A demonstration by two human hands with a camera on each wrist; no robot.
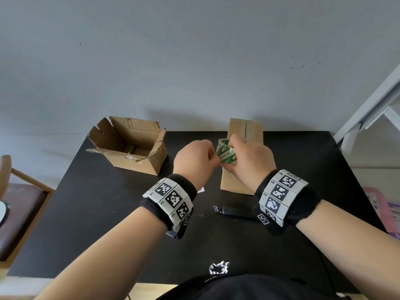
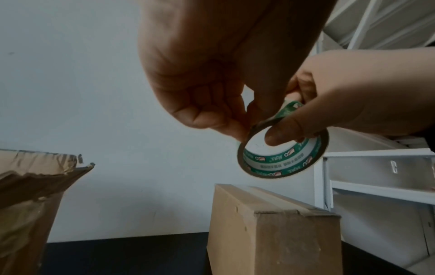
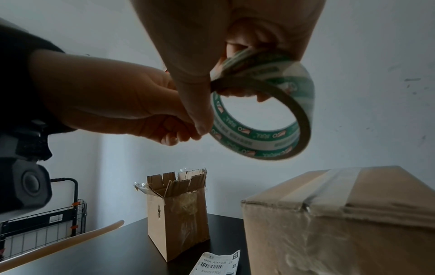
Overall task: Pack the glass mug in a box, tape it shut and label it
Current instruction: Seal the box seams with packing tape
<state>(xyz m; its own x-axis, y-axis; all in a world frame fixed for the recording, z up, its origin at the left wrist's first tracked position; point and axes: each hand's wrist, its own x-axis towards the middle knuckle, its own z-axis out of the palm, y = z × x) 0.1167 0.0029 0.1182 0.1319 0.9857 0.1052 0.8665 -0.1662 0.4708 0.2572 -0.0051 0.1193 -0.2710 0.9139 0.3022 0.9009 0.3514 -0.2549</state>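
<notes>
A closed cardboard box point(image 1: 249, 131) with a taped seam stands on the black table point(image 1: 108, 213); it also shows in the wrist views as the closed box point(image 2: 273, 228) point(image 3: 341, 214). Just above its near end, both hands hold a green-and-white tape roll point(image 1: 226, 153). My right hand point(image 1: 251, 156) grips the roll point(image 3: 270, 121), with its thumb point(image 2: 282, 134) through the core. My left hand point(image 1: 194, 158) pinches the roll's outer rim point(image 2: 246, 137) with its fingertips. No glass mug is in view.
An open, torn cardboard box point(image 1: 129, 146) stands at the table's back left. A black utility knife point(image 1: 233, 211) lies below the closed box. A printed label point(image 3: 216, 264) lies beside that box. A crumpled scrap point(image 1: 219, 267) sits near the front edge, and a chair point(image 1: 19, 202) stands at the left.
</notes>
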